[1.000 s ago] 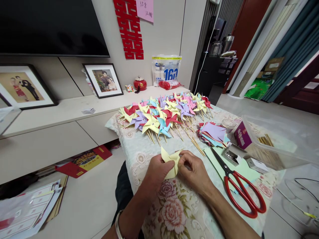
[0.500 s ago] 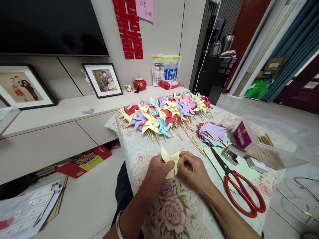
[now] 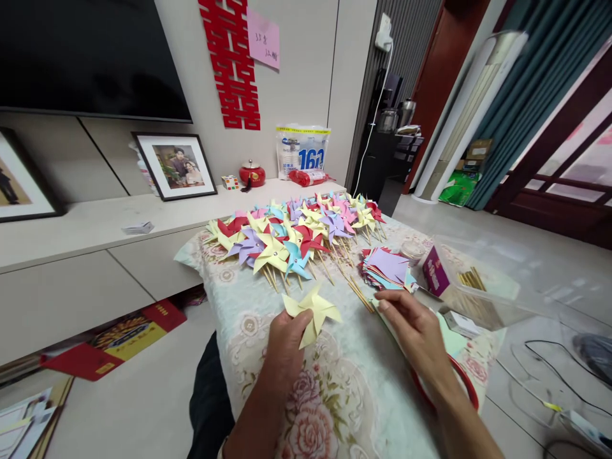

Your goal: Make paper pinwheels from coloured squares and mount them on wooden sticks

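Observation:
My left hand (image 3: 285,344) pinches a pale yellow paper pinwheel head (image 3: 313,312) by its centre, thumb on top. Its blades are folded in, and no stick shows on it. My right hand (image 3: 415,331) is away from the pinwheel, fingers loosely apart with nothing visible in them. It hovers over the scissors, whose red handle (image 3: 472,387) shows partly beneath the wrist, and over light green paper sheets (image 3: 452,338). Left of its fingertips lie several thin wooden sticks (image 3: 359,294). Just beyond is a stack of coloured paper squares (image 3: 389,264).
Finished pinwheels (image 3: 272,252) on sticks cover the far part of the flowered tablecloth (image 3: 354,382). A clear plastic box (image 3: 507,303) with more sticks and a small white box (image 3: 461,323) stand at right. A cabinet (image 3: 86,248) runs along the wall; cables (image 3: 549,357) lie on the floor.
My right hand has let go of the yellow paper and moved right, over the scissors. The left hand keeps the paper, now showing its pinwheel shape. The view has turned right.

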`<state>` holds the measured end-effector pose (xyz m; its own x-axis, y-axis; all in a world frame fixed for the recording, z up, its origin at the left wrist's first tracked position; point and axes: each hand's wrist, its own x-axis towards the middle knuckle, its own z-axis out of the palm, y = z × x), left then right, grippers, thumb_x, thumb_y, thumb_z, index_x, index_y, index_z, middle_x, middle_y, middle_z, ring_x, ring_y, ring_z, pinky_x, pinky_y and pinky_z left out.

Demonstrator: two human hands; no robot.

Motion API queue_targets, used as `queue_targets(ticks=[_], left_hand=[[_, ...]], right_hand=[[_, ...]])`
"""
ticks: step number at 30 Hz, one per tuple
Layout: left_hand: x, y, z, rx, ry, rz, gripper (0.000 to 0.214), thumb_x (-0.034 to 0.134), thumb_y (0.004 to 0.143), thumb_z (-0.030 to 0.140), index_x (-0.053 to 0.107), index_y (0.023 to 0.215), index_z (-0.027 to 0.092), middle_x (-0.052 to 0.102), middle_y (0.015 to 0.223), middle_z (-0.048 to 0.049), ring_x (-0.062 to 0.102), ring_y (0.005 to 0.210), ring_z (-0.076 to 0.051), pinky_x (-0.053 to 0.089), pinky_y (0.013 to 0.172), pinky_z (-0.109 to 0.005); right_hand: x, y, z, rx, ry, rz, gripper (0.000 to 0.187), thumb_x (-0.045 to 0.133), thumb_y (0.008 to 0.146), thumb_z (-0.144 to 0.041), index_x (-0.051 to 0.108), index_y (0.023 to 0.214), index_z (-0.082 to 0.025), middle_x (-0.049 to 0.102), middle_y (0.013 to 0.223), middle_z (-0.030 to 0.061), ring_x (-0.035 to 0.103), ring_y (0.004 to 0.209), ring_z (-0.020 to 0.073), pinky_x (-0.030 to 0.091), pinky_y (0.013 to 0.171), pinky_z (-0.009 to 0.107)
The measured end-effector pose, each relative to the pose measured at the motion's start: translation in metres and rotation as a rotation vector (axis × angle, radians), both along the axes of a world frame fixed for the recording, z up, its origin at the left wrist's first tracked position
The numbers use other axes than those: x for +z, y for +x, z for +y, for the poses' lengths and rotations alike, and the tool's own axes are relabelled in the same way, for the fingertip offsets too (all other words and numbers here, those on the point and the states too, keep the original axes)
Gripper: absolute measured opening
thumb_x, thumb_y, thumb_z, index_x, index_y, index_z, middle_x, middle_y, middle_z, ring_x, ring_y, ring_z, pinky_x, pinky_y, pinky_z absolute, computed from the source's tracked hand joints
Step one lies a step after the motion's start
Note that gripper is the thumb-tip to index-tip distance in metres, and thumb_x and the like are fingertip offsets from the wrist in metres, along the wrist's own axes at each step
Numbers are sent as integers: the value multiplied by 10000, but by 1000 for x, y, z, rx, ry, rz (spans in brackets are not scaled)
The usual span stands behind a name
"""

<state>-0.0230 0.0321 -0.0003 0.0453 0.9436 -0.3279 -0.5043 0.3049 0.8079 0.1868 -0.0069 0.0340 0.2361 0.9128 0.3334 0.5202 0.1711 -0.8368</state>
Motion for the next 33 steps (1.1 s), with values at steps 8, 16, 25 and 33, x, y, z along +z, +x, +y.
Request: queue_targets(ticks=[8, 16, 25, 33], left_hand=[[-7, -2, -1, -1, 19, 2, 275, 785, 616, 263, 705, 857, 158, 756, 738, -24, 694, 720, -209, 510, 674, -278], [-8, -1, -1, 2, 57, 16, 321, 781, 595, 302, 703, 865, 147, 751, 751, -24, 684, 711, -205, 491, 658, -273], [-10, -1, -1, 0, 87, -59, 329, 781, 604, 281, 702, 888, 134, 710, 663, 3, 632, 624, -173, 437, 603, -255], [-5, -2, -3, -6, 99, -110, 359, 794, 572, 298, 719, 880, 129, 706, 650, -10, 653, 669, -202, 417, 573, -256]], right_hand=[[30, 90, 1, -107, -249, -779, 203, 554, 895, -277, 738, 813, -251, 757, 770, 40, 670, 666, 215, 411, 580, 284], [18, 91, 22, 37, -460, -1095, 223, 540, 817, -80, 683, 698, -202, 726, 784, 92, 669, 676, 224, 291, 551, 285], [17, 100, 30, 144, -480, -1090, 220, 520, 819, -104, 637, 664, -210, 689, 680, 62, 617, 598, 191, 299, 565, 294], [16, 110, 34, 310, -496, -1158, 256, 455, 873, -110, 632, 716, -207, 728, 828, 98, 673, 740, 232, 378, 634, 302]])
